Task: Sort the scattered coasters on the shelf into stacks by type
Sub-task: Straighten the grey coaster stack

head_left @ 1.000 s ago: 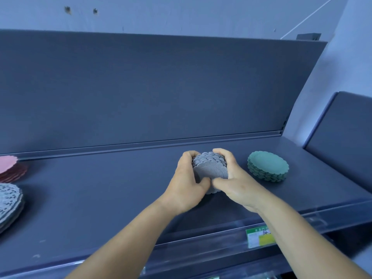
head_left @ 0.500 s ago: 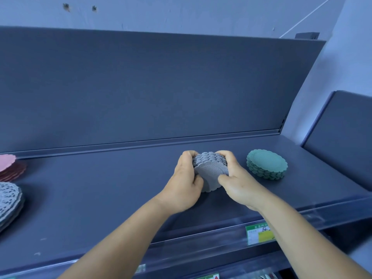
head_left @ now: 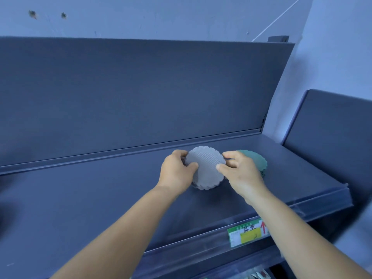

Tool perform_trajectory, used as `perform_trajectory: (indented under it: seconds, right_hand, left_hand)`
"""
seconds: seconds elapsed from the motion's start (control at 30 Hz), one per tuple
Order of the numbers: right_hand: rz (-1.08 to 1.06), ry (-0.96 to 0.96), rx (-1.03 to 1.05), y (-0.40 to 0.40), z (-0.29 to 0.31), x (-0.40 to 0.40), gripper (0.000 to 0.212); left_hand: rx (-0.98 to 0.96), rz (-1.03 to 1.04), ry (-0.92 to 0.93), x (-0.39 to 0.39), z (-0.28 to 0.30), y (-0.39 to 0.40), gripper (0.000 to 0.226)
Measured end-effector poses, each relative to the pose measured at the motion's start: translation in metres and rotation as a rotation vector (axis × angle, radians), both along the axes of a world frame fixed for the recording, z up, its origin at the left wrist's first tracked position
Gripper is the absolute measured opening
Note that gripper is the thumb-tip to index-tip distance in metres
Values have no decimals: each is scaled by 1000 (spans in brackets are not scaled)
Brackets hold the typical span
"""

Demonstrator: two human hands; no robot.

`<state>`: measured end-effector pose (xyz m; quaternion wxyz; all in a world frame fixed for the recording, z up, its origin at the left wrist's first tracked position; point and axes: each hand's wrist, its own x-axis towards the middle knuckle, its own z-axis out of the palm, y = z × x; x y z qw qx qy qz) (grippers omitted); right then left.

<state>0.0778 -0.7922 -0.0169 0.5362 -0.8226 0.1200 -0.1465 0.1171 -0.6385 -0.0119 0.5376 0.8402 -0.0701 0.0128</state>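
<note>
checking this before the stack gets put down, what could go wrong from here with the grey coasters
1. Both hands, left hand and right hand, pinch the grey coaster stack only at its edges; it is tilted, so coasters might slide apart.
2. The green coaster stack lies close behind the right hand, which could knock it or mix the types.
3. The grey stack is held near the shelf front lip, so a dropped coaster may fall off.

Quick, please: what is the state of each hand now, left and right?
Left hand: grips the left edge of the grey coaster stack.
Right hand: pinches the right edge of the same stack.
</note>
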Motion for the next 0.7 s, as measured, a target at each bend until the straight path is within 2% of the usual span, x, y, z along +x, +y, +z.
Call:
perform_trajectory:
  seconds: [0.17,0.3,0.5,0.6,0.7]
  right_hand:
    - [-44,22,-197,-4,-2,2,31]
    - [-56,65,-389,-4,-9,3,33]
    - [-81,109,-495,-5,-9,4,36]
    - [-69,141,-602,-3,-8,4,32]
    - [-46,180,-703,-1,-11,5,32]
  left_hand:
    - [33,38,74,11,-4,-14,34]
    - [89,30,64,17,-9,-20,29]
    - [115,1,41,22,-13,-25,20]
    - [218,-20,19,25,-15,-26,8]
    - [354,-13,-9,26,-17,-26,28]
